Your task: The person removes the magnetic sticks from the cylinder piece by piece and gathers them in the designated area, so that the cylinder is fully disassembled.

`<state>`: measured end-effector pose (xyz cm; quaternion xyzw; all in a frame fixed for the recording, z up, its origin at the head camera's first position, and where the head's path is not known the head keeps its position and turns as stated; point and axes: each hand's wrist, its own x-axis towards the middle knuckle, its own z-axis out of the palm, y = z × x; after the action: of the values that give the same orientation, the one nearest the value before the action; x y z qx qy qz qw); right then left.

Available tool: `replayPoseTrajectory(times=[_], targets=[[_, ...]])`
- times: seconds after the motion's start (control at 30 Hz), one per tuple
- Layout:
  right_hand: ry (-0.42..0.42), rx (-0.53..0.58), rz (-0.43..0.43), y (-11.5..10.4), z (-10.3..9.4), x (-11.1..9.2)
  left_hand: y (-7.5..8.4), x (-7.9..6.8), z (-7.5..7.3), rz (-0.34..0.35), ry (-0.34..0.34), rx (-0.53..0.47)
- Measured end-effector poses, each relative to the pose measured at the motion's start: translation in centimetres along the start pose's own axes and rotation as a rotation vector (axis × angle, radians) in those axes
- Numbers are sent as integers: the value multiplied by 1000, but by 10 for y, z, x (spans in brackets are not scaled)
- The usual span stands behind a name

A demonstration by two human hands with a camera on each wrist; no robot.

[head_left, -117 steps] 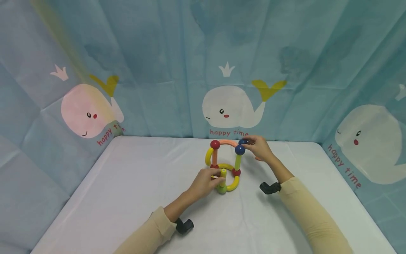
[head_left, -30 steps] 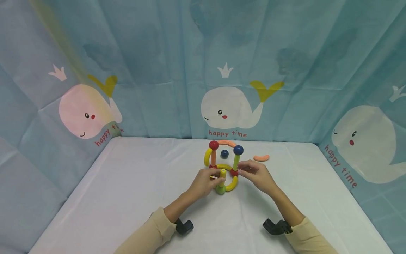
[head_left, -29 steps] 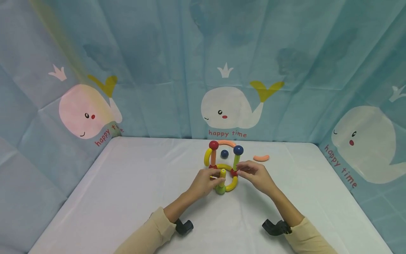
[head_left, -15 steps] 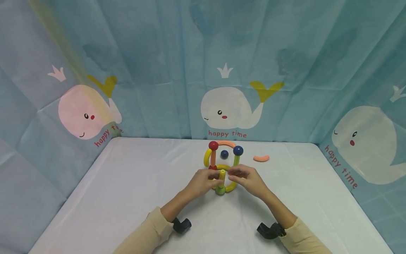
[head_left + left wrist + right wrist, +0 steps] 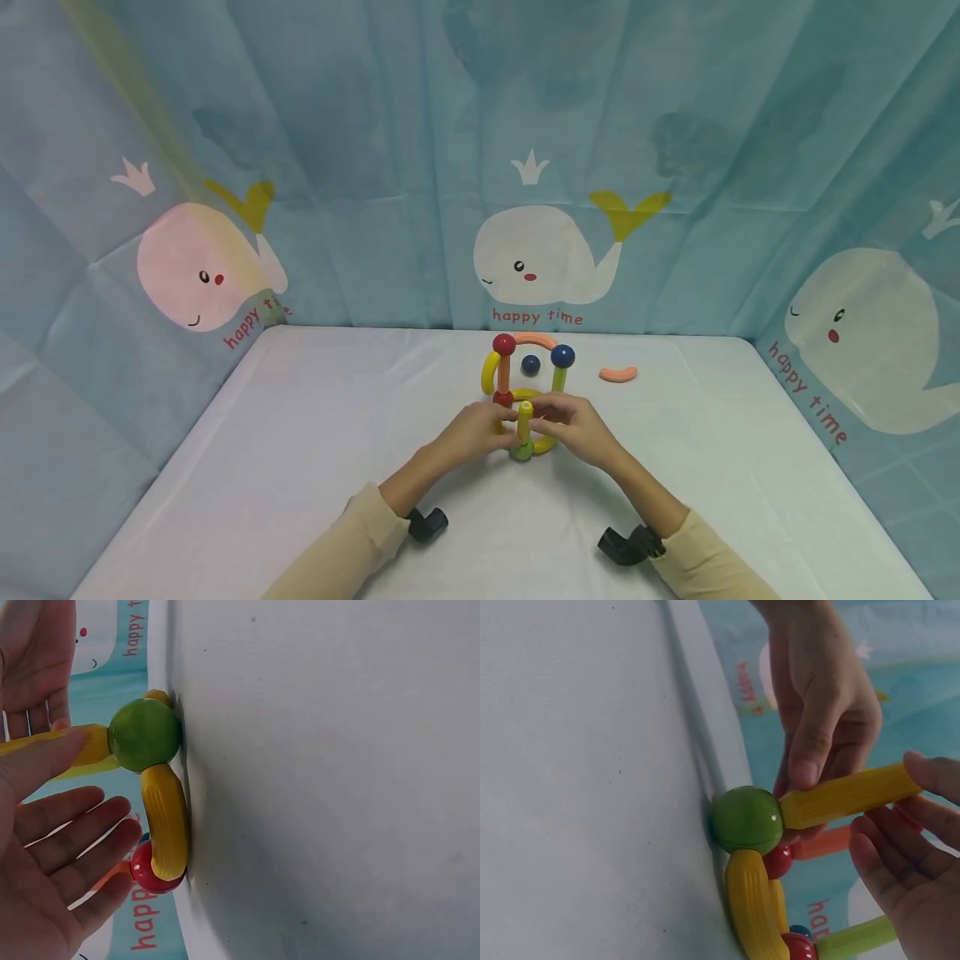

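Note:
A yellow stick (image 5: 525,421) stands upright on a green ball (image 5: 521,452) at the near corner of a ball-and-stick building-toy frame. My left hand (image 5: 472,429) pinches this stick low down, its thumb just above the green ball in the right wrist view. From the other side, my right hand (image 5: 930,877) has its fingertips around the upper end. Curved yellow pieces (image 5: 750,900) join the green ball to red balls (image 5: 154,866). Farther back, an orange stick bears a red ball (image 5: 504,343), and a light green stick (image 5: 559,381) bears a blue ball (image 5: 562,356).
A loose blue ball (image 5: 531,365) shows between the frame's uprights. An orange curved piece (image 5: 618,375) lies apart on the white table (image 5: 300,467), to the right. An orange arch (image 5: 534,339) spans the back of the frame. Whale-printed blue curtains (image 5: 337,250) close off the table's back and sides.
My right hand has left a blue ball at the back, come nearer and moved left to the yellow stick. My left hand has slid lower on that stick.

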<state>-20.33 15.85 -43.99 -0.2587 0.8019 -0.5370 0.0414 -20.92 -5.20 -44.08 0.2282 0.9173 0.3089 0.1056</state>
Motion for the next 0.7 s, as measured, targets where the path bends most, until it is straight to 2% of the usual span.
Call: replayPoseTrajectory(times=[0.2,0.4,0.7], targets=[[-28,18,22,4,4,2,-2,6,6,28,-60,87],[-38,48,41,2,7,1,-2,7,10,61,-82,123],[-54,71,31,4,9,1,1,4,10,91,-56,133]])
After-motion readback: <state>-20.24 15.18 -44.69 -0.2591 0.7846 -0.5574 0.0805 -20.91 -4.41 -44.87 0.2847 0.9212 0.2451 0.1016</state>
